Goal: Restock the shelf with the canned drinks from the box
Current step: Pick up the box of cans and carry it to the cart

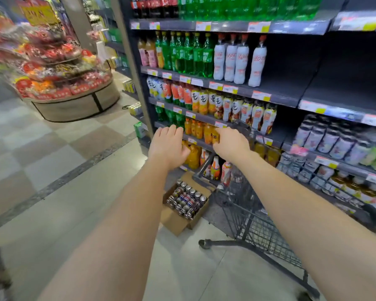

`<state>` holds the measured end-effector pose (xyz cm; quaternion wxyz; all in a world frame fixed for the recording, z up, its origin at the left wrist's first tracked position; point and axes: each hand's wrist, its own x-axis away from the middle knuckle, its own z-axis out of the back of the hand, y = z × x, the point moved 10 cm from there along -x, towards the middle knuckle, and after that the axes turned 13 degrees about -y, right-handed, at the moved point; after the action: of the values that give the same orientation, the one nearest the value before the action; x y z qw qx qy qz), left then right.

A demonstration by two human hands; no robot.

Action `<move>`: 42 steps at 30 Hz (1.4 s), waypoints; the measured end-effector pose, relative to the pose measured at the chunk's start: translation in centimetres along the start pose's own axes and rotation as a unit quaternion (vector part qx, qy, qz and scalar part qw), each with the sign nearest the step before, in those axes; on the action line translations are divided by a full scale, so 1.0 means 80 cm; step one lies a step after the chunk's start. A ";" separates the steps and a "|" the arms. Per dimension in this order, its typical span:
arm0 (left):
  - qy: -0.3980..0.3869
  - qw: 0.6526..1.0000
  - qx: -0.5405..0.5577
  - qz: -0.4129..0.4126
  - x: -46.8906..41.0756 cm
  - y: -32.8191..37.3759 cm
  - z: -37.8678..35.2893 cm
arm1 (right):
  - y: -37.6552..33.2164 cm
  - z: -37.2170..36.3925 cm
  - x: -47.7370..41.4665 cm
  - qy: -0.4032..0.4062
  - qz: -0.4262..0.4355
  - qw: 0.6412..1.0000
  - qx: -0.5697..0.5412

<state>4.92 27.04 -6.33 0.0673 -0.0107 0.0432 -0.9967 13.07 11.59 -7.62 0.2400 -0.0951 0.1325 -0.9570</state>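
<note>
An open cardboard box (pixel 176 222) stands on the floor at the foot of the shelf, filled with several upright canned drinks (pixel 188 200). Both my arms stretch forward above it. My left hand (pixel 168 146) is held out with straight fingers, holding nothing. My right hand (pixel 230 143) is beside it, fingers relaxed and pointing toward the orange bottles, also holding nothing. The drinks shelf (pixel 258 95) carries bottles on its left half; its upper right bays (pixel 345 79) are bare. Cans in light sleeves (pixel 334 142) fill a lower right shelf.
A dark wire shopping cart (pixel 254 216) stands right of the box, against the shelf, under my right arm. A round display of red packaged goods (pixel 57 79) stands at the far left across the tiled aisle floor (pixel 52 192). A dark object shows at the lower left edge.
</note>
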 end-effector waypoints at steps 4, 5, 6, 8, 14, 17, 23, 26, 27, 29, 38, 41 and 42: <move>-0.007 0.999 0.005 0.033 -0.019 -0.118 -0.025 | -0.098 -0.035 -0.074 -0.019 0.028 0.999 -0.010; -0.009 0.999 0.009 0.038 -0.026 -0.147 -0.028 | -0.121 -0.043 -0.092 -0.022 0.030 0.999 -0.020; -0.006 0.999 0.012 0.042 -0.035 -0.176 -0.029 | -0.143 -0.050 -0.110 -0.026 0.031 0.999 -0.025; -0.002 0.998 0.025 0.050 -0.052 -0.235 -0.030 | -0.187 -0.063 -0.146 -0.025 0.035 0.999 -0.023; -0.015 0.996 0.049 0.077 -0.088 -0.378 -0.056 | -0.277 -0.106 -0.243 -0.043 0.019 0.998 -0.046; -0.030 0.994 0.057 0.085 -0.106 -0.426 -0.079 | -0.303 -0.134 -0.293 -0.051 0.017 0.997 -0.063; -0.065 0.990 0.063 0.104 -0.170 -0.504 -0.134 | -0.332 -0.205 -0.411 -0.087 0.017 0.992 -0.085; -0.085 0.988 0.059 0.117 -0.225 -0.544 -0.171 | -0.335 -0.237 -0.483 -0.089 0.015 0.992 -0.089; -0.094 0.987 0.051 0.119 -0.247 -0.556 -0.186 | -0.335 -0.244 -0.506 -0.084 0.011 0.993 -0.083; -0.119 0.985 0.043 0.120 -0.294 -0.576 -0.212 | -0.333 -0.257 -0.552 -0.083 0.001 0.994 -0.077; -0.177 0.979 0.065 0.075 -0.480 -0.592 -0.289 | -0.273 -0.327 -0.699 -0.136 -0.069 0.981 -0.119; -0.203 0.976 0.063 0.046 -0.531 -0.580 -0.334 | -0.239 -0.348 -0.721 -0.150 -0.110 0.975 -0.124; -0.210 0.974 0.071 0.040 -0.549 -0.577 -0.351 | -0.221 -0.358 -0.727 -0.154 -0.133 0.970 -0.132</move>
<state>41.48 80.90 -30.90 0.1155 -0.2133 -0.0423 -0.9692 48.73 60.74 -36.36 0.1135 -0.2890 0.2050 -0.9282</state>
